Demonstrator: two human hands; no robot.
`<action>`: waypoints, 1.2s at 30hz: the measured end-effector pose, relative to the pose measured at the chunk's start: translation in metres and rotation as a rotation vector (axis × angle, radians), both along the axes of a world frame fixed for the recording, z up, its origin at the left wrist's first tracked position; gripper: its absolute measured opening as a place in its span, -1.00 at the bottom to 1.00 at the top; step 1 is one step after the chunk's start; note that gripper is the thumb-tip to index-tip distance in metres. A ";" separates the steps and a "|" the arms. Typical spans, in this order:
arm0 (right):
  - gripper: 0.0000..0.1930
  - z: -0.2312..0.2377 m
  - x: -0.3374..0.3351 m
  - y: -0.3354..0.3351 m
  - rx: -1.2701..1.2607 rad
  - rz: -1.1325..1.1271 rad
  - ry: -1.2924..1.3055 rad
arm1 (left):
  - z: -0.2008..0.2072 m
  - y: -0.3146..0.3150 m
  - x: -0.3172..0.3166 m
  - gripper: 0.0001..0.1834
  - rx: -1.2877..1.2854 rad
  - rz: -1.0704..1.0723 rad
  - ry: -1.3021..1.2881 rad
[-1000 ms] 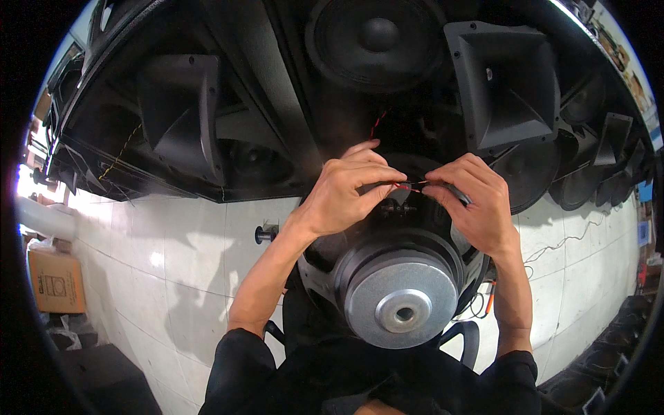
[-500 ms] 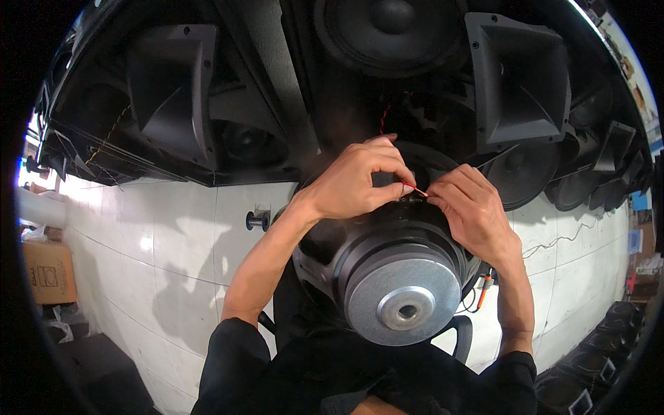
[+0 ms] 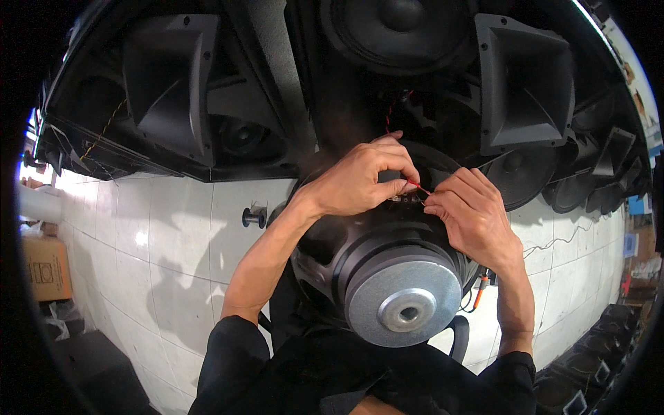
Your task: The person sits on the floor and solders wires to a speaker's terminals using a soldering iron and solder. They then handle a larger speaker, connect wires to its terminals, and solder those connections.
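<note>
A large loudspeaker driver (image 3: 346, 238) faces away from me, its round silver magnet plate (image 3: 366, 280) toward me. Above its terminal strip (image 3: 407, 198), a red wire (image 3: 419, 186) runs between my fingertips. My left hand (image 3: 366, 176) pinches the wire between thumb and forefinger. The other end is pinched by my right hand (image 3: 470, 211), whose fingers are curled together. Beyond my left hand, a twisted red and black wire pair (image 3: 391, 114) comes out of the dark cabinet. The bare tip of the wire is too small to make out.
Black speaker cabinets with horns (image 3: 529, 83) and a round woofer (image 3: 401, 34) stand ahead. A solder spool (image 3: 254, 218) lies on the tiled floor (image 3: 180, 228) at left. An orange-handled tool (image 3: 481, 292) is beside the driver at right. A cardboard box (image 3: 47, 268) stands far left.
My right fingers have shifted slightly left and down along the red wire, and more of the wire shows between the hands. Both hands keep their pinch; the view has shifted slightly.
</note>
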State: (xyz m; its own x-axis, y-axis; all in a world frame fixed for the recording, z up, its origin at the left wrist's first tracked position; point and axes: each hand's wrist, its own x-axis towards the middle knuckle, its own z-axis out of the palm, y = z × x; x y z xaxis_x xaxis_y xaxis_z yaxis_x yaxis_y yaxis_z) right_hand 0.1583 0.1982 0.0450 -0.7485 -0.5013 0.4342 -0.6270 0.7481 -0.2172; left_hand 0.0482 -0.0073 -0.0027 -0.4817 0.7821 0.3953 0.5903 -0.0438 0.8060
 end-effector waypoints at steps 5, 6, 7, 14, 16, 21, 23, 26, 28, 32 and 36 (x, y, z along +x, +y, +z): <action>-0.85 0.000 0.000 -0.004 -0.003 -0.024 0.000 | 0.000 0.000 0.001 -0.85 0.028 0.007 0.006; -0.85 0.000 0.000 -0.004 -0.001 -0.025 0.005 | 0.000 0.001 0.001 -0.85 0.034 0.009 0.011; -0.85 0.000 -0.001 -0.004 0.001 -0.025 0.010 | 0.000 0.001 0.002 -0.85 0.039 0.016 0.023; -0.88 0.001 -0.017 -0.004 -0.147 -0.062 -0.282 | -0.005 0.000 0.003 -0.86 0.092 0.046 0.056; -0.88 0.002 -0.019 -0.006 -0.188 -0.117 -0.407 | -0.006 0.000 0.003 -0.87 0.098 0.052 0.055; -0.93 0.007 -0.025 -0.006 -0.103 -0.192 -0.468 | -0.007 0.001 0.004 -0.88 0.106 0.069 0.032; -0.92 0.005 -0.027 -0.004 -0.142 -0.196 -0.486 | -0.004 0.000 0.005 -0.87 0.116 0.071 0.018; -0.90 0.006 -0.027 0.003 -0.263 -0.234 -0.501 | -0.001 -0.001 0.007 -0.86 0.110 0.078 0.019; -0.89 0.010 -0.022 0.004 -0.350 -0.374 -0.464 | -0.002 -0.001 0.007 -0.85 0.117 0.089 0.031; -0.82 0.011 -0.001 -0.004 -0.289 -0.221 -0.301 | -0.007 -0.001 0.005 -0.85 0.127 0.091 0.050; -0.78 0.010 0.001 -0.006 -0.193 -0.134 -0.236 | -0.007 -0.002 0.004 -0.86 0.118 0.092 0.027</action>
State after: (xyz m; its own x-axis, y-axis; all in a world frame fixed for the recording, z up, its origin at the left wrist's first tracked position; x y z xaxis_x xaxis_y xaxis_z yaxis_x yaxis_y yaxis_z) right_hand 0.1589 0.1923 0.0550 -0.8935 -0.3168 0.3182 -0.4411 0.7516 -0.4904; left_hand 0.0527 -0.0092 -0.0093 -0.5370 0.6824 0.4960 0.6179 -0.0821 0.7820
